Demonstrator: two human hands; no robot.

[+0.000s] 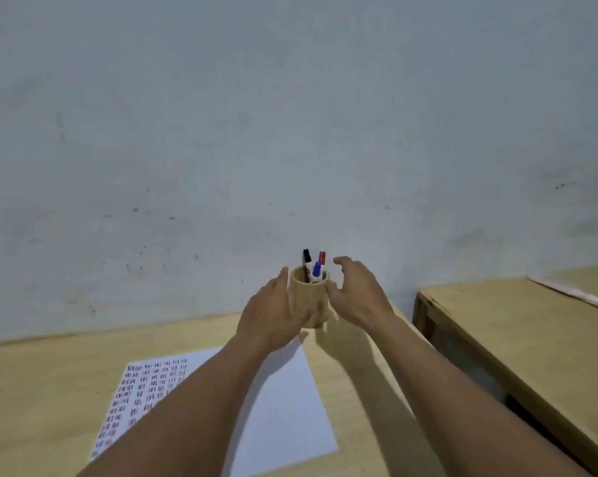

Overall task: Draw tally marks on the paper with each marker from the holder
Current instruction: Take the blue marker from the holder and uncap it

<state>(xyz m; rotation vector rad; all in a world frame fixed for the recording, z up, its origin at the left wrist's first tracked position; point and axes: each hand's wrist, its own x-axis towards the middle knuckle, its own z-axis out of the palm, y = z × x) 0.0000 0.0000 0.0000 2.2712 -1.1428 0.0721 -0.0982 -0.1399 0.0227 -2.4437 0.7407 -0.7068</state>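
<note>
**Holder steadied, markers within reach**

Your white sheet of paper (284, 401), already tallied down its left side, lies near you on the pale wooden table (42, 390). Beyond it your left hand (273, 311) wraps the round wooden holder (308, 297), seemingly steadying it. Your right hand (356, 290) hovers spread and empty beside the black (306, 258), red (321, 258) and blue markers (317, 270).

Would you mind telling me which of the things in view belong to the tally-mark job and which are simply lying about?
Part of the job:
- wooden holder, gripped by the left hand
- black marker, red marker and blue marker, standing in it
- paper, already partly filled with tallies
- right hand, open beside the holder

Just lying about:
- second table on the right
</note>
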